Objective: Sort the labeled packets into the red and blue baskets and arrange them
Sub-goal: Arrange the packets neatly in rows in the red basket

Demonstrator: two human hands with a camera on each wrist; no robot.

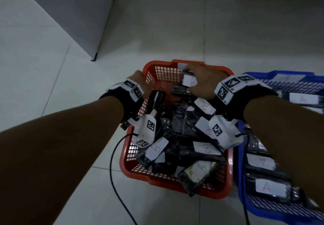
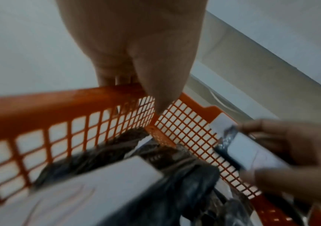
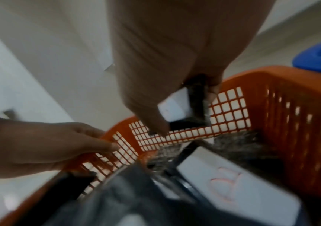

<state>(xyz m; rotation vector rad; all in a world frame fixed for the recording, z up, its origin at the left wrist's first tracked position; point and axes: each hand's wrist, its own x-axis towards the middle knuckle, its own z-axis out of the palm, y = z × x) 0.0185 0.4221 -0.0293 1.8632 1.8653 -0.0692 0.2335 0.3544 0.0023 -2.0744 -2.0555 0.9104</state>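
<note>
The red mesh basket point(image 1: 152, 181) stands on the floor, piled with black packets carrying white labels marked B point(image 1: 201, 167). My left hand point(image 1: 140, 79) grips the basket's far left corner, thumb point(image 2: 159, 99) inside the mesh and fingers outside the rim point(image 2: 62, 99). Over the far side of the basket, my right hand point(image 1: 194, 80) pinches one black packet point(image 1: 188, 81) by its end, label toward me; the wrist views show this packet point(image 3: 196, 104) hanging upright beside the far wall. To the right, the blue basket point(image 1: 268, 212) holds packets labelled A point(image 1: 266, 188).
A grey cabinet point(image 1: 70, 14) stands on the tiled floor at the back left. Black cables point(image 1: 114, 154) hang from both wrist cameras past the baskets' near sides. The two baskets touch side by side. Bare floor lies beyond and left of the red basket.
</note>
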